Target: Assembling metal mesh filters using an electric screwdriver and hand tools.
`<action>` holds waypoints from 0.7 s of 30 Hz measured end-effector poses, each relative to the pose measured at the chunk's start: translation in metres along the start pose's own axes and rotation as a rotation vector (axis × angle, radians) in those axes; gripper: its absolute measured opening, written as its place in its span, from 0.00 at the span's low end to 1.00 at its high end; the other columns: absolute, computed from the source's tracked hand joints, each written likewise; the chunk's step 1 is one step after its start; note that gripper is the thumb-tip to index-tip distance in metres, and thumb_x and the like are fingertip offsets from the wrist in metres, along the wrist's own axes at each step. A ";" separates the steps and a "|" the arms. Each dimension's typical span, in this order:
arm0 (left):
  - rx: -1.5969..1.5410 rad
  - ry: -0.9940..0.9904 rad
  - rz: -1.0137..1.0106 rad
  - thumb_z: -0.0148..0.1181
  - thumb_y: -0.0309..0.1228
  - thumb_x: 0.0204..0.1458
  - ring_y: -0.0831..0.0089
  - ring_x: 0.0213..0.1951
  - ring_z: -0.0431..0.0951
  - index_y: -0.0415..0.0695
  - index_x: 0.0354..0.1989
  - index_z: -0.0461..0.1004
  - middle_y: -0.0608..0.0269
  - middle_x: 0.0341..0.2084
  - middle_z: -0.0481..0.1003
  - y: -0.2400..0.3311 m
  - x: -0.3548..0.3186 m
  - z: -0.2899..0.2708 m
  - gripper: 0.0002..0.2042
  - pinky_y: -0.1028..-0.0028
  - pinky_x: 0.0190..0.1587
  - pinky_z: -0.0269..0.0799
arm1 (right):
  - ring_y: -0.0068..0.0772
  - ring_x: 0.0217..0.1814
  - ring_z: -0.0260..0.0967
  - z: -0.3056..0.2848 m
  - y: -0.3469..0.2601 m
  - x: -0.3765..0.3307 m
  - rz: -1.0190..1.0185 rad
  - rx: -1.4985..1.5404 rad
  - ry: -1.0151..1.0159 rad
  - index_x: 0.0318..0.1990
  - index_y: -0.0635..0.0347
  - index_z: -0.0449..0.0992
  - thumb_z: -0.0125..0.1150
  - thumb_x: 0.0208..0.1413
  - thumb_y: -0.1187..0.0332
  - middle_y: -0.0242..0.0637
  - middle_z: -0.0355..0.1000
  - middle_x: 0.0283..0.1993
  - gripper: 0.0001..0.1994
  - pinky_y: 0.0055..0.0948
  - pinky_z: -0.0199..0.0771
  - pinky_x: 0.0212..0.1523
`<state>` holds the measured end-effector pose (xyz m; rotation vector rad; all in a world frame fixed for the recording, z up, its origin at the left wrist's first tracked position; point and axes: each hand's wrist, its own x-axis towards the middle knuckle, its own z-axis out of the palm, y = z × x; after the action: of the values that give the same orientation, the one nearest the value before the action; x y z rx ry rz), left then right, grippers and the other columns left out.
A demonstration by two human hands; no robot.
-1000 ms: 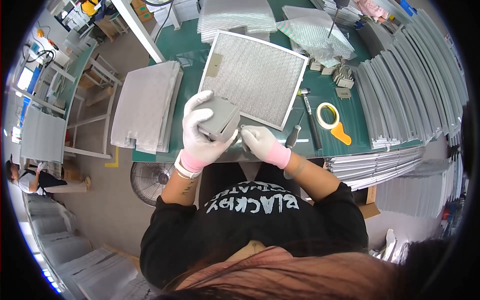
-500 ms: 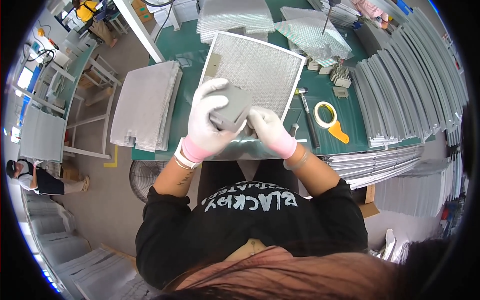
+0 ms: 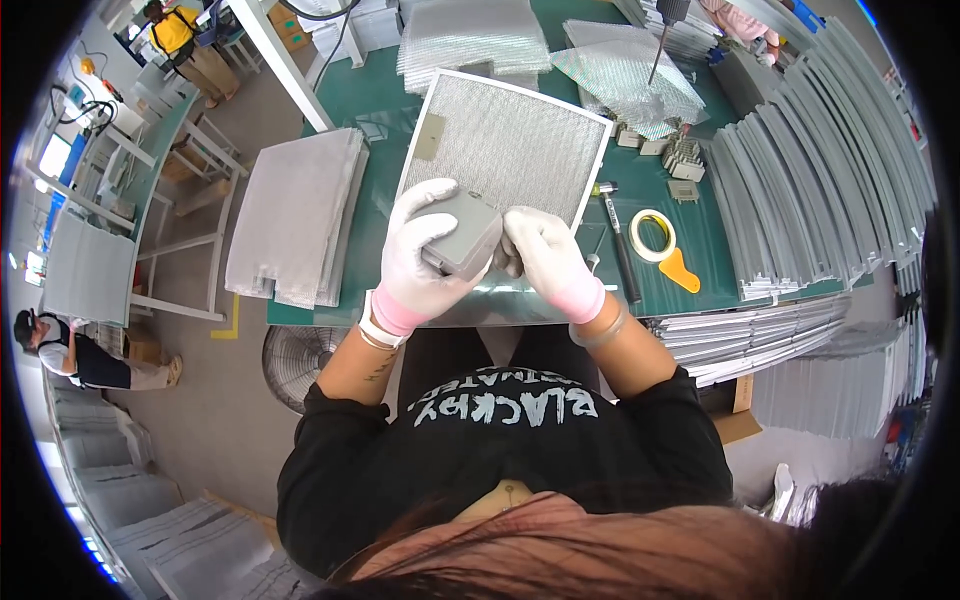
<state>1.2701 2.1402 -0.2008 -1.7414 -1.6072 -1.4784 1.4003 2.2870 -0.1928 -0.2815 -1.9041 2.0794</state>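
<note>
In my white-gloved left hand point(image 3: 418, 262) is a small grey box-shaped case point(image 3: 474, 228), with the fingers curled over its left side. My right hand point(image 3: 545, 255), gloved too, is at the case's right edge. Its fingers are bent together, and whatever they may pinch is hidden. Beyond both hands, a framed metal mesh filter panel point(image 3: 515, 140) lies on the green table point(image 3: 385, 115), with a plain plate set in its left side. The case covers part of the panel's near edge.
Right of my hands lie a hammer point(image 3: 622, 245), a tape roll point(image 3: 652, 236) and an orange-yellow scraper point(image 3: 679, 271). Several metal brackets point(image 3: 685, 160) sit farther back, below a hanging driver point(image 3: 665, 35). Mesh sheets point(image 3: 295, 210) are stacked at left, framed panels point(image 3: 800, 170) at right. Other people are beyond.
The grey case has turned in my left hand, so its smooth outer face with a rounded edge now shows instead of its open rim. My right hand stays beside it, shifted slightly right.
</note>
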 end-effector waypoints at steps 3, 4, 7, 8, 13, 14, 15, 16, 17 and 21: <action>0.084 -0.012 -0.028 0.77 0.21 0.34 0.50 0.59 0.70 0.50 0.56 0.60 0.42 0.59 0.62 0.006 0.004 -0.003 0.39 0.58 0.58 0.71 | 0.20 0.23 0.64 -0.002 0.005 0.002 -0.004 -0.026 -0.004 0.23 0.63 0.68 0.44 0.68 0.66 0.33 0.69 0.23 0.19 0.23 0.66 0.28; 0.086 -0.012 -0.029 0.77 0.21 0.34 0.50 0.59 0.70 0.50 0.56 0.60 0.42 0.59 0.62 0.006 0.002 -0.003 0.39 0.58 0.58 0.71 | 0.20 0.23 0.64 -0.001 0.005 0.002 -0.004 -0.025 -0.005 0.23 0.63 0.68 0.44 0.68 0.66 0.33 0.69 0.23 0.19 0.23 0.66 0.28; 0.211 0.056 -0.083 0.78 0.23 0.34 0.48 0.60 0.69 0.49 0.56 0.61 0.41 0.60 0.63 0.006 -0.003 -0.002 0.39 0.57 0.60 0.70 | 0.22 0.23 0.65 0.004 0.004 0.001 -0.118 -0.157 -0.034 0.24 0.65 0.69 0.45 0.68 0.67 0.34 0.69 0.23 0.18 0.25 0.67 0.28; 0.262 0.082 -0.086 0.79 0.24 0.33 0.47 0.58 0.70 0.47 0.55 0.62 0.41 0.59 0.64 0.008 -0.002 -0.001 0.38 0.57 0.58 0.71 | 0.23 0.23 0.65 0.006 0.005 0.001 -0.104 -0.154 -0.031 0.25 0.65 0.70 0.45 0.68 0.67 0.35 0.69 0.22 0.18 0.27 0.67 0.28; 0.291 0.113 -0.120 0.81 0.27 0.29 0.47 0.57 0.71 0.45 0.53 0.64 0.41 0.60 0.64 0.005 -0.009 0.000 0.39 0.57 0.57 0.72 | 0.25 0.23 0.66 0.015 0.008 -0.001 -0.061 -0.182 -0.011 0.26 0.66 0.71 0.46 0.67 0.68 0.37 0.69 0.21 0.17 0.29 0.68 0.28; 0.235 0.128 -0.144 0.81 0.28 0.29 0.48 0.57 0.72 0.45 0.53 0.64 0.41 0.60 0.64 0.005 -0.011 0.001 0.39 0.57 0.57 0.72 | 0.26 0.23 0.66 0.017 0.009 -0.001 -0.066 -0.176 0.004 0.26 0.66 0.71 0.46 0.67 0.68 0.38 0.69 0.21 0.17 0.30 0.68 0.28; 0.179 0.142 -0.167 0.81 0.30 0.29 0.48 0.57 0.72 0.44 0.53 0.64 0.41 0.60 0.64 0.005 -0.013 0.002 0.39 0.57 0.57 0.71 | 0.26 0.23 0.66 0.019 0.010 -0.002 -0.071 -0.170 0.019 0.26 0.66 0.71 0.45 0.67 0.68 0.38 0.68 0.21 0.16 0.30 0.68 0.28; 0.179 0.143 -0.166 0.81 0.30 0.29 0.48 0.57 0.72 0.44 0.53 0.64 0.41 0.60 0.64 0.005 -0.015 0.002 0.39 0.57 0.57 0.71 | 0.26 0.23 0.66 0.020 0.011 -0.003 -0.073 -0.170 0.018 0.26 0.66 0.71 0.45 0.67 0.68 0.38 0.68 0.21 0.16 0.30 0.68 0.28; 0.184 0.136 -0.176 0.81 0.30 0.30 0.49 0.57 0.72 0.44 0.53 0.64 0.42 0.60 0.64 0.006 -0.017 0.002 0.38 0.57 0.57 0.71 | 0.29 0.22 0.66 0.021 0.012 -0.004 -0.055 -0.156 0.024 0.27 0.66 0.71 0.46 0.67 0.68 0.40 0.68 0.21 0.16 0.31 0.68 0.28; 0.099 0.195 -0.209 0.78 0.28 0.33 0.50 0.55 0.72 0.45 0.54 0.64 0.44 0.58 0.66 -0.001 -0.032 0.005 0.36 0.57 0.57 0.71 | 0.39 0.23 0.67 0.028 0.014 -0.004 -0.113 -0.244 0.016 0.27 0.67 0.69 0.46 0.66 0.69 0.44 0.67 0.21 0.15 0.36 0.68 0.29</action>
<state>1.2774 2.1282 -0.2297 -1.3645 -1.7672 -1.5775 1.3935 2.2584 -0.2038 -0.2373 -2.1136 1.7690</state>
